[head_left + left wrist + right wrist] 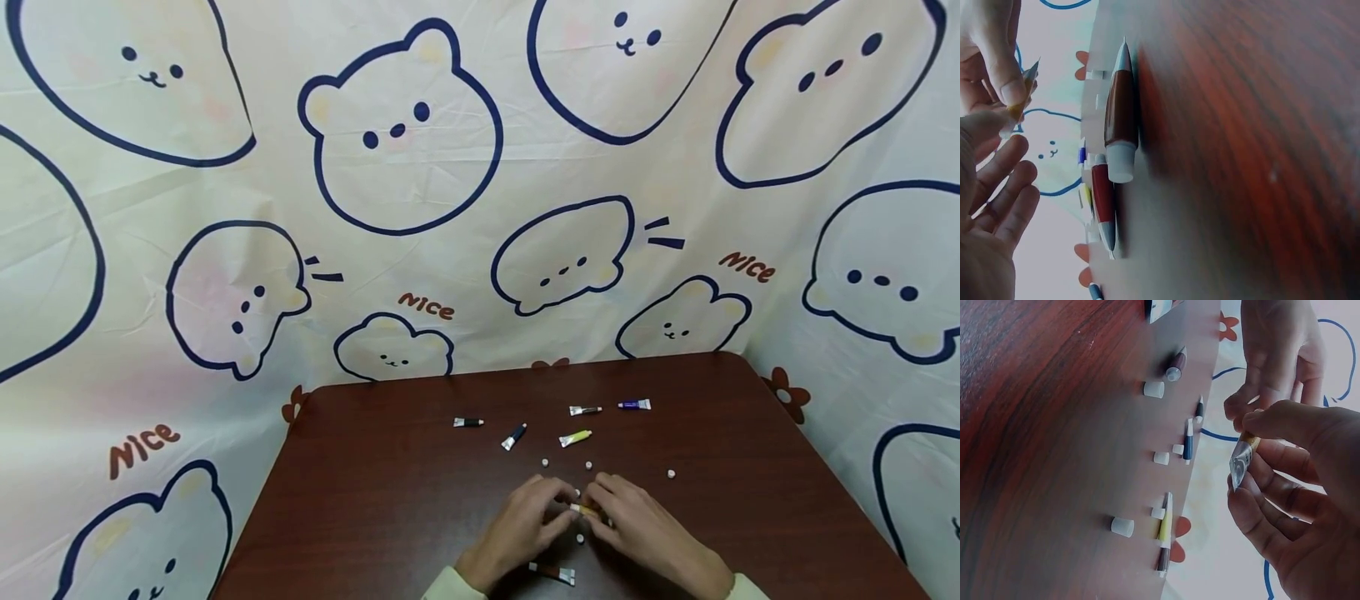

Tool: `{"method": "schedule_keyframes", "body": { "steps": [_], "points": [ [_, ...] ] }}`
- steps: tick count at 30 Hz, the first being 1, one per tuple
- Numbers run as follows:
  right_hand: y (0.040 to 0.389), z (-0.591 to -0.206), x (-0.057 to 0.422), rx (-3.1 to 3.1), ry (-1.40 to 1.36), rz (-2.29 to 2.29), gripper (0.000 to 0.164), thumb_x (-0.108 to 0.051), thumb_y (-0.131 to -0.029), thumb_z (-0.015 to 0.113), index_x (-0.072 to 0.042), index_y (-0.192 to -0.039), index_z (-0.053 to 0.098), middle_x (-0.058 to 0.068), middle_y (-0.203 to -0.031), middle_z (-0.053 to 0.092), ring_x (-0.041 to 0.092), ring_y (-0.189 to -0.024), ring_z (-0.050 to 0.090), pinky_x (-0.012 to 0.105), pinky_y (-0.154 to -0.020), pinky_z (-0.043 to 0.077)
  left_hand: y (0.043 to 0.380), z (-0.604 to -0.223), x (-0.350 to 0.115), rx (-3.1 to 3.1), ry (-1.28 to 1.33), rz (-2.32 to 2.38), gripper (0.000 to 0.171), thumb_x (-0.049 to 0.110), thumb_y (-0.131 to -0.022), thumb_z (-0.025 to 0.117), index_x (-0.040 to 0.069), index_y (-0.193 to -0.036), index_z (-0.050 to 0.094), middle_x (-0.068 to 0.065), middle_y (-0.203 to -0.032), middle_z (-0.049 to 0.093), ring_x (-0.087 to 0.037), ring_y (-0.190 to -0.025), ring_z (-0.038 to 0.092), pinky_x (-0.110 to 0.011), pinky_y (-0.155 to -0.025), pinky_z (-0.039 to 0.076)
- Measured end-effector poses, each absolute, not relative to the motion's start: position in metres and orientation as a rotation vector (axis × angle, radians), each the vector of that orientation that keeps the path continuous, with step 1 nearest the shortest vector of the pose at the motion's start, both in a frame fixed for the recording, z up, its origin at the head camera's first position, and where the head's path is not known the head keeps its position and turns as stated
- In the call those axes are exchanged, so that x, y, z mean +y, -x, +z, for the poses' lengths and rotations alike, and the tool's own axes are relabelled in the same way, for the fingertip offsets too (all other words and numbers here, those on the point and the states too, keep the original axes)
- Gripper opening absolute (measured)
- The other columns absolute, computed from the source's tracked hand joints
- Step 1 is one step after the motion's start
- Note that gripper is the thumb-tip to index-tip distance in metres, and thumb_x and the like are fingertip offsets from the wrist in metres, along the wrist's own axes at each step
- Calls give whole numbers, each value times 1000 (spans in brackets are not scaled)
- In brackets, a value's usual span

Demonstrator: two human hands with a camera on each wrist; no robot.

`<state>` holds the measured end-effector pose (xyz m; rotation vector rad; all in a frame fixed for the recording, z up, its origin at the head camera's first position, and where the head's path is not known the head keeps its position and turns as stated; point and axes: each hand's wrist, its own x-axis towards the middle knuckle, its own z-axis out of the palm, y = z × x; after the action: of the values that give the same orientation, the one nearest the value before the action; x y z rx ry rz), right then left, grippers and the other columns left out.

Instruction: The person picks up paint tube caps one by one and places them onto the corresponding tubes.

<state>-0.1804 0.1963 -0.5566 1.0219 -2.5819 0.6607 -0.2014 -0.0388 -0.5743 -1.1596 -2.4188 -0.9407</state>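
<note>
A small yellow-orange paint tube (581, 509) with a silver crimped end is held between both hands above the table. My right hand (645, 521) grips its body between thumb and fingers; the silver end (1241, 467) shows in the right wrist view. The thumb and index finger of my left hand (521, 521) pinch the opposite, whitish end, its other fingers spread loosely in the left wrist view. Fingers partly hide that end. Below the hands lies a brown paint tube (553, 573). A small white cap (581, 539) stands on the table between the hands and that tube.
On the dark wood table (375, 500), a yellow-green tube (576, 438), a dark blue tube (514, 437), a purple tube (634, 405) and others lie farther back. Several white caps, one far right (671, 473), are scattered around. A patterned cloth (262, 192) hangs behind.
</note>
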Motion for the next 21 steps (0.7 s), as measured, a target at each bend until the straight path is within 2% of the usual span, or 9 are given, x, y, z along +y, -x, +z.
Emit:
{"method": "schedule_keyframes", "body": {
  "steps": [4, 12, 21],
  "points": [
    [180, -558, 197, -2566, -1022, 665, 19, -13, -95, 86, -19, -102, 70, -12, -95, 57, -5, -81, 40, 16, -63, 40, 201, -573, -40, -2449, 1142, -974, 10, 23, -105, 76, 16, -112, 77, 7, -106, 79, -12, -92, 70, -9, -85, 49],
    [180, -560, 196, -2497, -1027, 634, 26, -10, -88, 90, -20, -101, 70, -11, -94, 58, -5, -82, 42, 15, -64, 43, 201, -571, -39, -2433, 1191, -919, 7, 18, -102, 79, 17, -109, 76, 9, -103, 80, -6, -91, 66, -5, -84, 45],
    [181, -560, 200, -2542, -1061, 649, 8, -21, -103, 78, -18, -102, 71, -11, -95, 58, -5, -82, 42, 15, -64, 42, 203, -571, -38, -2355, 1255, -911, 10, 12, -99, 81, 16, -105, 74, 7, -101, 79, -8, -91, 66, -7, -85, 46]
  ]
}}
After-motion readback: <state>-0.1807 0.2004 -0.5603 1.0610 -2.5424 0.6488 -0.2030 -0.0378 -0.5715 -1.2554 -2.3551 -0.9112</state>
